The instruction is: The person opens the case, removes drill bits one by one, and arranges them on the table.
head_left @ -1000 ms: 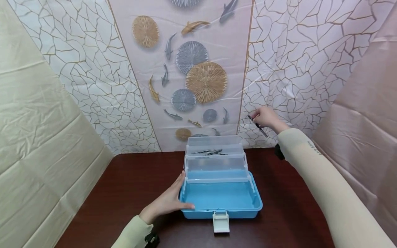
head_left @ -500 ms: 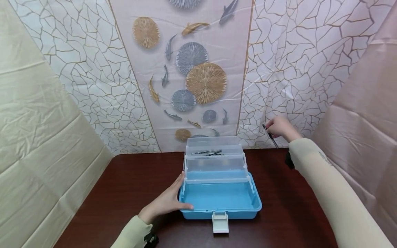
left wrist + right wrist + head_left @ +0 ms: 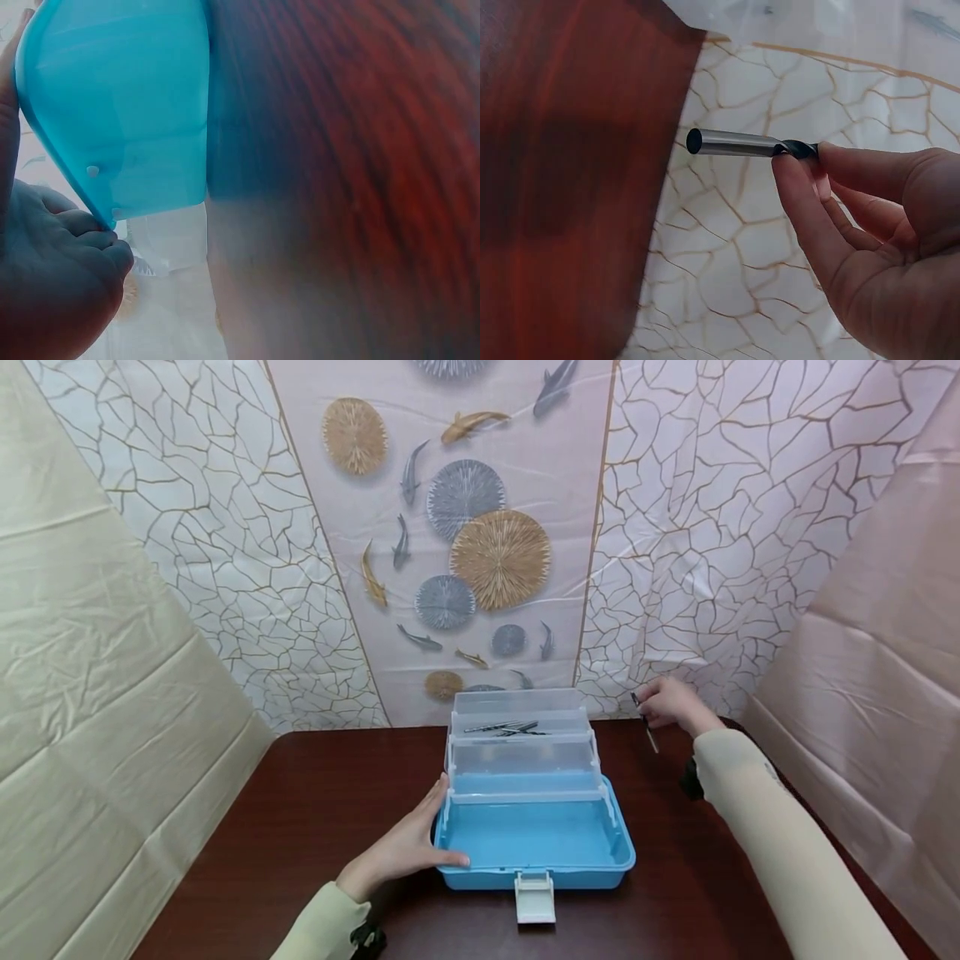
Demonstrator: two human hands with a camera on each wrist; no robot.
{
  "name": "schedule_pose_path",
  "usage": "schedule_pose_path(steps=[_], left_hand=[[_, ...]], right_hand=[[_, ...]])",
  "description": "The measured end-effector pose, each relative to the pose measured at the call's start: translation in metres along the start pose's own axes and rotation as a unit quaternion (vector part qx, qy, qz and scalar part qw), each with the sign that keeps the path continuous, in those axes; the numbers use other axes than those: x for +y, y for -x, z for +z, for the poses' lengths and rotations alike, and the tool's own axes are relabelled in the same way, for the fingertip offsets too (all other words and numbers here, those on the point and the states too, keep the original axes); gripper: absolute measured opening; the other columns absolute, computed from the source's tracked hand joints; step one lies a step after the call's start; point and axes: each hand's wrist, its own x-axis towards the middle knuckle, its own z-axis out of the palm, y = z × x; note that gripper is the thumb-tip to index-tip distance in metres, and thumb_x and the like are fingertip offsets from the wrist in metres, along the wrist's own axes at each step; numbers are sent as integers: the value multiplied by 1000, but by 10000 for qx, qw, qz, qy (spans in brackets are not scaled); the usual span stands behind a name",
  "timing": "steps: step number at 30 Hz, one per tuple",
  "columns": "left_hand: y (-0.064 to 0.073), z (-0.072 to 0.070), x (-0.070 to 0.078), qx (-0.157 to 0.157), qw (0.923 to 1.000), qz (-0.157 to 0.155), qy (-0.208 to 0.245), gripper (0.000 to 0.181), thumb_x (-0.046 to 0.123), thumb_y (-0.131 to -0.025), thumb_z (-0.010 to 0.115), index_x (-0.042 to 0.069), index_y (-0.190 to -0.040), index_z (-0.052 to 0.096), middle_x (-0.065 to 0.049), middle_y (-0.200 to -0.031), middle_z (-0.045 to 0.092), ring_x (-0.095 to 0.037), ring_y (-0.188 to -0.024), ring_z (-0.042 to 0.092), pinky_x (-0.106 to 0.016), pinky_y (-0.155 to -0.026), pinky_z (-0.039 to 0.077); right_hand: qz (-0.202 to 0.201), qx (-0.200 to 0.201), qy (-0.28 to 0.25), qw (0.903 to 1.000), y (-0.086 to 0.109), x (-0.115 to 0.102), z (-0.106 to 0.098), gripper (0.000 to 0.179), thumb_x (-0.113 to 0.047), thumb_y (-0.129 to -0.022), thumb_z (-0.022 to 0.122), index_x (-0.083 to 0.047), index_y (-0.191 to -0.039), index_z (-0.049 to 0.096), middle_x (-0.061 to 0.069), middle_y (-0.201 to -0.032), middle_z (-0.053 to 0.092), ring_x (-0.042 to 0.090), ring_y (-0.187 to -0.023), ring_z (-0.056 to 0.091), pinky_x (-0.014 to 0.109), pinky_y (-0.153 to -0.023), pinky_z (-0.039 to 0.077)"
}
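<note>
A blue toolbox (image 3: 534, 879) stands on the table, its clear trays (image 3: 517, 760) raised in tiers at the back. Several dark drill bits (image 3: 510, 727) lie in the upper tray. At the toolbox's left side my left hand (image 3: 401, 847) holds the rim, thumb over the front corner and fingers further back; the left wrist view shows the fingertips curled at the blue rim (image 3: 64, 176). Off to the right, my right hand (image 3: 671, 703) pinches one drill bit (image 3: 739, 142) between thumb and fingers. Its smooth round shank sticks out, and the hand covers most of the fluted part.
A dark red-brown wooden table (image 3: 330, 793) carries the toolbox. The white latch (image 3: 535, 897) hangs down in front. Patterned cloth (image 3: 495, 560) rises behind the table's far edge, with plain cloth sheets on both sides.
My right hand has moved down and somewhat to the right with the drill bit, from in front of the cloth to the table's far right edge. The left hand and toolbox stay put.
</note>
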Motion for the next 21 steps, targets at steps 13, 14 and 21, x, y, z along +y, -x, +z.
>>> schedule_pose_path(steps=[13,14,21], left_hand=[[-1,0,0,-54,10000,-28,66,124,46,-79,86,21,-163,-2,-7,-169,-1,-28,-153,6,-58,-116,25],[-1,0,-1,-62,9999,-16,78,124,46,-79,86,21,-163,-2,-7,-169,-1,-28,-153,6,-58,-116,25],[-3,-2,-6,-74,9997,113,200,123,42,-80,86,21,-163,-2,-7,-169,-2,-26,-153,5,-58,-116,23]], right_hand=[[344,-144,-145,9992,8,35,39,26,6,-95,55,22,-116,54,29,-105,60,36,-91,65,49,-83,57],[397,-151,-169,9990,9,37,41,26,6,-96,55,22,-117,55,29,-104,61,36,-91,65,48,-82,58],[626,-234,-535,9963,15,53,57,28,7,-96,54,23,-119,56,25,-100,63,31,-87,64,42,-77,59]])
